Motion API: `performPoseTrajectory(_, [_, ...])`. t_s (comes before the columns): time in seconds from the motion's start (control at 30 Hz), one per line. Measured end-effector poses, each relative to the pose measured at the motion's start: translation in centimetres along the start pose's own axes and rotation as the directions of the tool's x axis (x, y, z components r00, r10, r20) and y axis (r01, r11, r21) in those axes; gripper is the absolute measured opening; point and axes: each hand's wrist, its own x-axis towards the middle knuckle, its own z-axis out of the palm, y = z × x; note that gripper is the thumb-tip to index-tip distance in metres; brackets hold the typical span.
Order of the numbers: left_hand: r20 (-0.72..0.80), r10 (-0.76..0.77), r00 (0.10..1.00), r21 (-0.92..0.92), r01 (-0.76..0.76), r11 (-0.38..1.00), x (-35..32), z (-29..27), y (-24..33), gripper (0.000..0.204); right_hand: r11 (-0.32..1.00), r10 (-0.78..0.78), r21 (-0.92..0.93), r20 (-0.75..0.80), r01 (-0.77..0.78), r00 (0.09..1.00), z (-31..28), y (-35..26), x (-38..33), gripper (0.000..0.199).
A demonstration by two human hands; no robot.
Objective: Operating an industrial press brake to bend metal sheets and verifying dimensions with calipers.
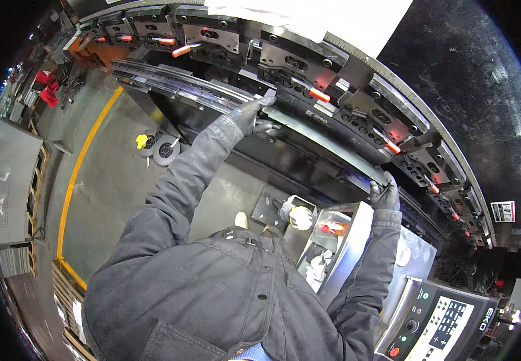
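Observation:
A long, narrow sheet metal strip point(326, 139) lies along the bed of a large bending machine in front of me. Its left end is held by my left hand point(252, 118), gloved in dark grey, with the fingers closed around the edge. At the strip's right end, my right hand point(385, 195), in a matching glove, pinches the corner between thumb and fingers. Above the strip runs the machine's row of upper tool clamps point(296, 63), fitted with red-tipped levers point(319, 95). The strip's far edge sits close under this row; whether it touches the tooling I cannot tell.
A control panel point(435, 325) with buttons and a red knob stands at lower right. Beside my right arm is an open drawer point(347, 253) holding rags and small items. Round dark discs point(166, 149) lie on the floor, left. Sheet stacks point(10, 174) rest beyond a yellow floor line point(80, 162).

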Motion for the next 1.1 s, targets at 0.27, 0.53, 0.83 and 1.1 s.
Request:
performPoseTrajectory(0.27, [-0.104, 0.15, 0.983, 0.532, -0.072, 0.844, -0.2, -0.5, -4.0, 0.051, 0.852, -0.166, -0.496, 0.047, 0.167, 0.985, -4.3, 5.7, 1.7, 0.028])
performPoseTrajectory(0.53, [-0.227, 0.182, 0.957, 0.762, 0.059, 0.645, 2.0, -1.4, -6.1, 0.053, 0.898, -0.175, -0.436, -0.223, 0.063, 0.959, -3.9, 7.3, 2.0, 0.038])
performPoseTrajectory(0.83, [-0.247, 0.253, 0.935, 0.715, 0.0, 0.699, 2.6, 0.0, -5.7, 0.056, 0.627, -0.341, -0.753, -0.034, 0.2, 0.94, -6.8, 7.9, 5.8, 0.039])
performPoseTrajectory(1.1, [-0.235, 0.221, 0.947, 0.817, 0.069, 0.573, 2.2, -1.4, -5.4, 0.063, 0.793, -0.2, -0.608, -0.306, -0.029, 0.931, -4.6, 6.6, 4.6, 0.043])
